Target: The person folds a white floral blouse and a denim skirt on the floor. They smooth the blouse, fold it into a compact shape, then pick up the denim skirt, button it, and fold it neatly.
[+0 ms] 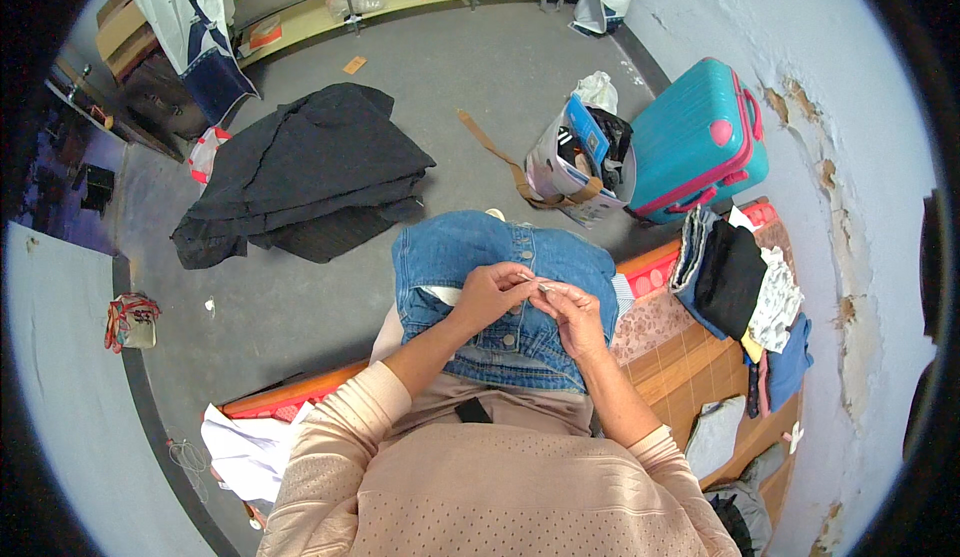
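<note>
A blue denim garment point(457, 249) with a buttoned front lies across my lap. Its metal buttons run down the middle, and a bit of white shows at its left side. Above the cloth, my left hand point(487, 298) and my right hand point(576, 315) meet fingertip to fingertip. Between them they pinch a small, thin, pale item point(541, 286); it is too small to identify. The fingers hide part of it.
Dark cloth point(300, 174) lies heaped on the floor. Ahead to the right stand a filled bag point(547, 167) with a brown strap and a turquoise suitcase point(682, 136). Folded clothes point(727, 272) are stacked on the wooden bench point(660, 369); white cloth point(251, 448) lies to my left.
</note>
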`<state>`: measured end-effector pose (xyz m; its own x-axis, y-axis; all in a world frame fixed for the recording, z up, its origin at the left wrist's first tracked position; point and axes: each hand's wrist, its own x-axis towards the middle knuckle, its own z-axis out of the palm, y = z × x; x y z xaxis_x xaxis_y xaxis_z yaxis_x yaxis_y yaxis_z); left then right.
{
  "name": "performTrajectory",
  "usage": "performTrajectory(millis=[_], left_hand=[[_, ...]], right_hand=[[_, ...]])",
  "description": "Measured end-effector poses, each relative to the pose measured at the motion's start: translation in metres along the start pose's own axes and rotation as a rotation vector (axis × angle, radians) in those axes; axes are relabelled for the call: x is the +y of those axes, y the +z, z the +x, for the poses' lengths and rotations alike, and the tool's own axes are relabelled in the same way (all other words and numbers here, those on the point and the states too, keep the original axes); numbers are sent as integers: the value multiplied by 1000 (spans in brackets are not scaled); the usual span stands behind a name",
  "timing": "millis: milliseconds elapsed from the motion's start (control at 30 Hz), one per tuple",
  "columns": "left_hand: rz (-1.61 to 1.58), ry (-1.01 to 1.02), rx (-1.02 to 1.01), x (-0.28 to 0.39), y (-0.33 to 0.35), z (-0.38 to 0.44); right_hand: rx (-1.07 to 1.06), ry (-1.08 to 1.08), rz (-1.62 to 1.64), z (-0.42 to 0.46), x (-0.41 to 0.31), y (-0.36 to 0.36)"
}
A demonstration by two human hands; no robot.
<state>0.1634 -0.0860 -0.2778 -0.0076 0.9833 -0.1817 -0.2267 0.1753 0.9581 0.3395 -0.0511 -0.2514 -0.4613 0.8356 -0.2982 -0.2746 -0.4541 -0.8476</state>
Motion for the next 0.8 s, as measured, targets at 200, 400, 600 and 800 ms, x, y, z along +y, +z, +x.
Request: performTrajectory(millis=[200, 400, 600, 800], left_hand=[[2, 12, 14, 3, 2, -1], [31, 45, 31, 4, 3, -2], [-5, 29, 47, 5, 6, -1], [79, 44, 91, 3, 22, 4]], right_hand=[[-5, 33, 80, 0, -2, -2], [5, 23, 44, 1, 0, -3], [-8, 9, 63, -1, 0, -3], [19, -21, 71, -3, 4, -6]])
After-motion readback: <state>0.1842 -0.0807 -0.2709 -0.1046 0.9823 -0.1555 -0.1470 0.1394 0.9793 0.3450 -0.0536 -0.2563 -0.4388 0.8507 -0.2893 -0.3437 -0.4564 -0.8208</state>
